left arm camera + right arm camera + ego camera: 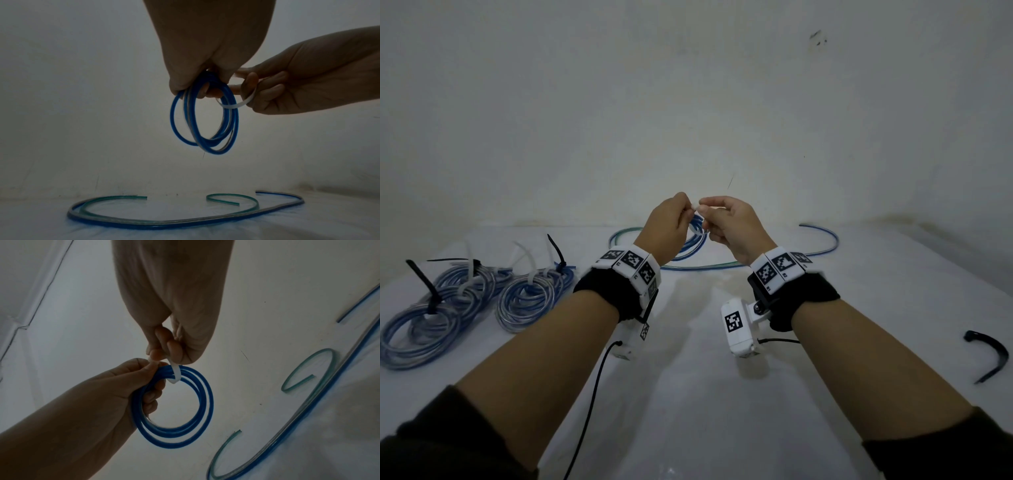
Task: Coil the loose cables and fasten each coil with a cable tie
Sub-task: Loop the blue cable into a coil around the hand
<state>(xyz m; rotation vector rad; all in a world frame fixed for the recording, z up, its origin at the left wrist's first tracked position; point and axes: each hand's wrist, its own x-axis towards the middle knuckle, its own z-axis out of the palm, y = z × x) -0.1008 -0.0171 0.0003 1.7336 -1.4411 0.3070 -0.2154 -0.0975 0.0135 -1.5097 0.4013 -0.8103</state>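
Holding springy blue cable coil (174,404) at frame centre, left hand (115,395) pinches its top; right hand (174,331) pinches white cable tie (176,373). Light, stiff; grip beside the tie.

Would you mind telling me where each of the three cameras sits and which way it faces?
Head: on the head, looking forward and down at the table; both forearms, left hand and right hand show.
Left wrist: under the left hand, looking along it at the coil; the right hand enters from the right.
Right wrist: under the right hand, looking at the tie; the left hand enters from lower left.
All share the coil and tie.
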